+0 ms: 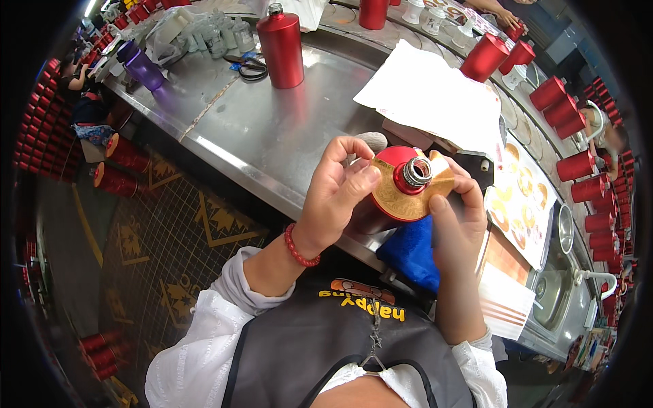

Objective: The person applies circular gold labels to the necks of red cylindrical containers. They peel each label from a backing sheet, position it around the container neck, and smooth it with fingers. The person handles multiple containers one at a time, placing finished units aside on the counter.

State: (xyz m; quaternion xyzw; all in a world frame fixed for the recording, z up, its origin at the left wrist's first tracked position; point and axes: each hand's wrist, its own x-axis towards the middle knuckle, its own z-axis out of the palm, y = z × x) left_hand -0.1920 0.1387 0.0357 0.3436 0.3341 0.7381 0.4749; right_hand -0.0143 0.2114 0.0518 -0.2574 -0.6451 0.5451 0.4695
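Head view, one station at a metal desk (326,112). Item: red bottle (393,155), uncapped, silver-threaded neck, at the near edge of the desk; whether its base rests there cannot be told. Item: gold label (398,206), curved about the neck on the bottle's shoulder, right end lifted off. Left hand (337,187): thumb and forefinger close together at the label's left end; whether pinching or pressing cannot be told. Right hand (459,214): thumb and fingers pinching the label's raised right end. Beyond, left: second red bottle (280,54), upright; black-handled scissors (254,69) just beside it; purple bottle (143,66), farther left. Beyond, right: white sheets (435,92), spread flat. Near right: blue cloth (413,257); farther right, metal sink (544,299).
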